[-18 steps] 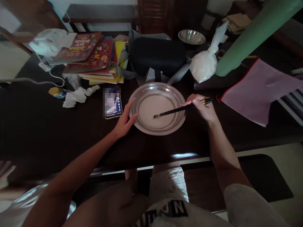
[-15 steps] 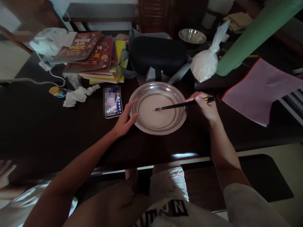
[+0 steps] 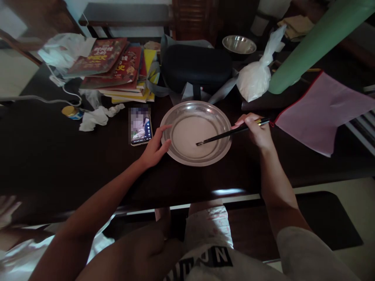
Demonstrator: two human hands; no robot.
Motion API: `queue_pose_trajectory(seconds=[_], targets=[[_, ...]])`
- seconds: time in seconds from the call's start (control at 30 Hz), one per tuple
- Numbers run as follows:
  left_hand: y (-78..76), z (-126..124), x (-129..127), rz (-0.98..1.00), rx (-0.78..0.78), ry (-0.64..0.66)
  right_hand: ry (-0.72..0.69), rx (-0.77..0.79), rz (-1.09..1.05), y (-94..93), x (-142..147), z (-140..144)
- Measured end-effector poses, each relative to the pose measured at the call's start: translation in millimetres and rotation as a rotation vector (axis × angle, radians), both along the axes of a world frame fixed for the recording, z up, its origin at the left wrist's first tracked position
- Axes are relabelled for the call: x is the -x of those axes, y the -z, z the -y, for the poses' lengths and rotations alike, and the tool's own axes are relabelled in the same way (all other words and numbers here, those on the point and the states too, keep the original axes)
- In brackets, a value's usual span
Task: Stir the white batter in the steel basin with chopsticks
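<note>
A shallow round metal basin (image 3: pixel 197 161) sits on the dark table in front of me, with a whitish layer (image 3: pixel 187 132) covering its bottom. My left hand (image 3: pixel 155 150) grips its left rim, thumb and fingers reaching over the edge. At the right side, my right hand (image 3: pixel 253 128) is closed around black chopsticks (image 3: pixel 225 134). Their tips dip into the whitish layer near the basin's middle and carry some pale residue. Just left of the basin lies a lit phone (image 3: pixel 141 127).
Behind the basin stand a black case (image 3: pixel 196 66) and a knotted white bag (image 3: pixel 254 82). Stacked books (image 3: pixel 111 66), crumpled tissue (image 3: pixel 95 117) and a small jar (image 3: pixel 72 112) are left. A green pole (image 3: pixel 310 50) and pink cloth (image 3: pixel 319 113) are right. Another person's hand (image 3: pixel 8 210) shows lower left.
The chopstick tips have moved slightly right and toward me within the basin. My right hand has shifted a little to the right; my left hand stays on the rim.
</note>
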State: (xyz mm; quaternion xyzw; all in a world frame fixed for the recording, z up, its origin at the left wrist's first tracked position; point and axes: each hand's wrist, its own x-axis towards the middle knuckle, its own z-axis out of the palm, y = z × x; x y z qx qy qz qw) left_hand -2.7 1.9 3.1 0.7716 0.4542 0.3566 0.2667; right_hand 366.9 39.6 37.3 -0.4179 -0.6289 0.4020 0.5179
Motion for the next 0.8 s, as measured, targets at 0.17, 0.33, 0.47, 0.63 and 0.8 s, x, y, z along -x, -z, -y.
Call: queue_pose_trajectory(seconds=[0.17,0.33,0.47,0.63,0.8], targets=[[-0.5,0.0,-0.1,-0.01,0.001,-0.003,-0.037,-0.023,0.066,0.6,0.6,0.4],[-1.5,0.0,-0.3,-0.005,-0.002,0.001,0.018,-0.004,0.018,0.1,-1.0,0.9],[-0.4,-0.5,0.5,-0.011,0.0,0.002,-0.058,-0.023,0.089,-0.8,1.2,1.6],[-1.1,0.0,0.4,-0.025,0.008,-0.011,0.068,-0.018,0.026,-1.9,-0.1,1.4],[-3.1,0.2,-0.5,-0.032,0.018,-0.017,-0.086,-0.025,0.118,-1.2,2.9,1.8]])
